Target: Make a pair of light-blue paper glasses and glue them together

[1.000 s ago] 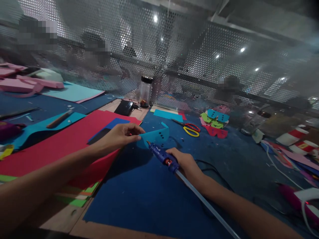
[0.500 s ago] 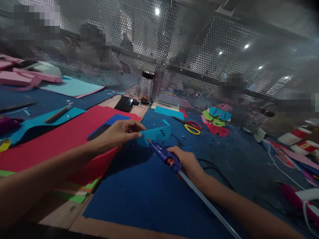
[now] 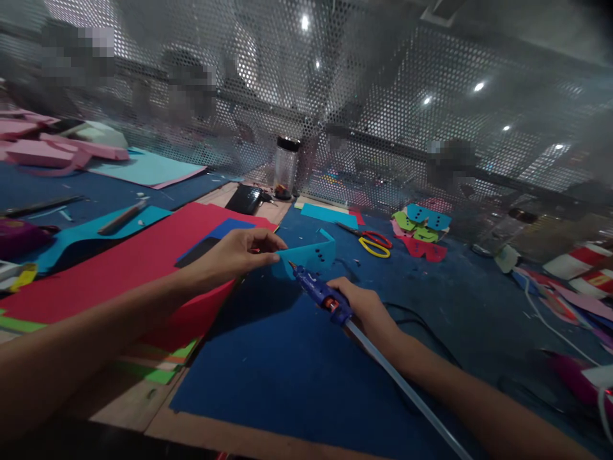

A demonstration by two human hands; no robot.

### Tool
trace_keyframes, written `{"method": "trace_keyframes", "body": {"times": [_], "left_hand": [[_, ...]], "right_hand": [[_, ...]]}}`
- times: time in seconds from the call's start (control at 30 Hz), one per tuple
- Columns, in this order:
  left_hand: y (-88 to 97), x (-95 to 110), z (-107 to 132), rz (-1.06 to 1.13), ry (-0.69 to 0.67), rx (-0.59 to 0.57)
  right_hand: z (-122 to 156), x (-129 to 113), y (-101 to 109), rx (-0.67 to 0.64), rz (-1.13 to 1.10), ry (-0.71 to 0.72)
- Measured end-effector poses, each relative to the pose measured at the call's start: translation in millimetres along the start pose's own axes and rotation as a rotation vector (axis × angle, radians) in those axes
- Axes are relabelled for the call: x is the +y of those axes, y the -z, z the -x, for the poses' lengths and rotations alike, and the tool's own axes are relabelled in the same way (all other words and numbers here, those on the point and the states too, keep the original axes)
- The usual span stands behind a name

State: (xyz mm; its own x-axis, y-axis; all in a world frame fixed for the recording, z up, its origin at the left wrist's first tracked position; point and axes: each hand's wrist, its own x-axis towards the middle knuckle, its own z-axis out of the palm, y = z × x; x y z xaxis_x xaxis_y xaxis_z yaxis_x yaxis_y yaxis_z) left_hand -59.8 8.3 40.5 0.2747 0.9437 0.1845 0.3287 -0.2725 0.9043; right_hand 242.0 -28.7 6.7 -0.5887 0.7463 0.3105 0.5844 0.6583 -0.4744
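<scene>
My left hand (image 3: 242,251) pinches the left end of a turquoise foam piece (image 3: 309,258) with black dots, holding it just above the blue mat (image 3: 297,370). My right hand (image 3: 366,310) is wrapped round a blue glue gun (image 3: 320,294) with a clear glue stick (image 3: 397,383) trailing back along my forearm. The gun's nozzle points at the lower edge of the foam piece, close to my left fingertips.
Red foam sheets (image 3: 119,268) lie stacked at left with a blue sheet on top. Red and yellow scissors (image 3: 368,243), coloured cut-outs (image 3: 421,230), a clear jar (image 3: 286,167) and a black pouch (image 3: 244,199) sit further back before a perforated metal screen. Cables and red-white cups (image 3: 575,262) are at right.
Both hands, the foam piece and the glue gun keep their hold and their positions to each other; only the view has shifted slightly.
</scene>
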Motion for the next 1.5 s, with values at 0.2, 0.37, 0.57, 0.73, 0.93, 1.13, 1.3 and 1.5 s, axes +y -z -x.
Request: {"method": "trace_keyframes", "body": {"times": [0.2,0.37,0.57,0.73,0.93,1.13,1.3,1.5], "left_hand": [[-0.1,-3.0,-1.2,-0.003,-0.006,0.000],[0.5,-5.8,-2.4,-0.010,-0.006,-0.002],[0.5,-6.1,-2.0,-0.016,0.002,-0.022],[0.5,-7.1,-1.2,-0.005,-0.003,-0.013],[0.3,-7.7,-1.5,0.010,-0.003,-0.015],[0.0,-4.5,-0.3,-0.004,-0.002,-0.009],[1.1,-5.1,0.3,0.006,-0.009,-0.023],[1.0,-7.4,-0.9,-0.004,-0.033,-0.024]], "right_hand": [[-0.9,-0.4,0.5,-0.016,-0.006,0.004],[0.1,-4.9,2.2,-0.015,-0.012,-0.008],[-1.0,-4.7,0.1,-0.011,-0.010,-0.002],[-2.0,-7.1,1.5,-0.006,0.002,-0.012],[-2.3,-8.1,1.5,-0.014,0.022,-0.030],[-2.0,-6.7,0.0,-0.008,0.038,-0.045],[-3.0,-8.0,0.6,-0.013,0.035,-0.036],[-3.4,-9.5,1.0,-0.015,0.042,-0.039]]}}
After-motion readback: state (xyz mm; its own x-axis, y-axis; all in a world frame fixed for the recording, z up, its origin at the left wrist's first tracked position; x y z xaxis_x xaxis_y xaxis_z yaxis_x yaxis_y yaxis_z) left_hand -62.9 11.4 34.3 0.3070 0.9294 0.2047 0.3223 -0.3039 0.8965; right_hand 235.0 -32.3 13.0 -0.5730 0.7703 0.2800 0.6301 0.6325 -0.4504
